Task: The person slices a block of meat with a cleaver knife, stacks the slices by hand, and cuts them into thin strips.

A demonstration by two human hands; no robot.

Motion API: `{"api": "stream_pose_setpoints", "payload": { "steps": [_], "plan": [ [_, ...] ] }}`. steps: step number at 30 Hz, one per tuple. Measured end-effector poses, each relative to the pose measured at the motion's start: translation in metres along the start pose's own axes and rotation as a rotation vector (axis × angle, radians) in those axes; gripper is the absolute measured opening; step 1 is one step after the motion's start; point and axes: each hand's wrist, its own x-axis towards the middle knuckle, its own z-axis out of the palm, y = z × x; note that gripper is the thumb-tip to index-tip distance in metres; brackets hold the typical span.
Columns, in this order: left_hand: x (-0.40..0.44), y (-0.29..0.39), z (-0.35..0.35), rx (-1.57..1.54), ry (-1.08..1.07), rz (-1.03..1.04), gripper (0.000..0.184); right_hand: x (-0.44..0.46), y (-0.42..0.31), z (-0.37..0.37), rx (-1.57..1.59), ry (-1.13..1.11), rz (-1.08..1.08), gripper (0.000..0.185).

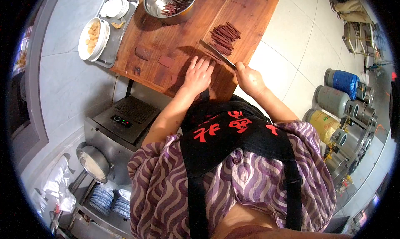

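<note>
My right hand (pixel 250 78) is closed round the handle of a kitchen knife (pixel 217 53), whose blade points away to the left over the wooden table. My left hand (pixel 199 73) lies palm down on the tabletop just left of the blade, fingers stretched forward; what is under them is mostly hidden. Beyond the blade sits a pile of dark red cut strips (pixel 225 37). To the left of my left hand lie a flat reddish slice (pixel 166 61) and a darker brownish-red piece (pixel 143 53).
On the wooden table (pixel 250 14), a steel bowl (pixel 183 16) contains more dark red strips. At the left, a metal tray (pixel 109 58) carries white bowls (pixel 85 41) and small white dishes (pixel 113 8). Several gas cylinders (pixel 333 98) stand on the floor at right.
</note>
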Motion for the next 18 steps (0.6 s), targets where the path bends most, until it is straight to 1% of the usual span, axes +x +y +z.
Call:
{"api": "stream_pose_setpoints", "payload": {
  "steps": [4,7,16,18],
  "plan": [
    [0.0001,-0.0003,0.0024,-0.011,0.055,0.005,0.032,0.0005,0.0007,0.0025,-0.087,-0.095,0.016,0.019],
    [-0.0005,-0.0007,0.0027,-0.018,0.018,-0.001,0.033,-0.0001,0.0036,0.0065,-0.125,-0.092,-0.018,0.015],
    [0.0028,0.0025,-0.0019,0.001,-0.015,-0.008,0.036,0.0021,0.0027,0.0012,-0.171,-0.154,-0.052,0.013],
    [0.0046,0.0024,0.0007,-0.018,0.097,0.023,0.021,0.0013,0.0017,-0.0014,-0.166,-0.178,-0.035,0.014]
  ]
}}
